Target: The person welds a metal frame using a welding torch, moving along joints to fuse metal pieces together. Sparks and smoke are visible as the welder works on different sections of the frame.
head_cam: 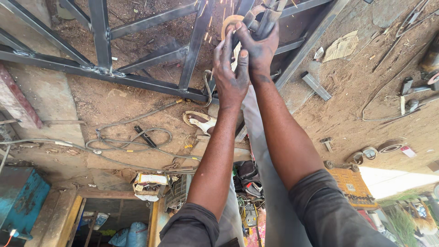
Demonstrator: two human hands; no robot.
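Dark steel frame [137,77] on dirt floor [356,91], both arms stretched straight out, right hand [258,45] wrapped tight around an angle grinder [263,18] at the frame, sparks flying, left hand [231,73] fingers loosely together, steadying against the grinder's disc guard [228,23].

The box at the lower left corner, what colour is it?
Blue, with worn, rusty patches: the metal box, seen in the head view.

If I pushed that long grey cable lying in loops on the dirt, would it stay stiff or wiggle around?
The cable would probably flop and drag, since it already lies in loose curves. It likely wouldn't roll away. It could snag where it runs toward the metal frame.
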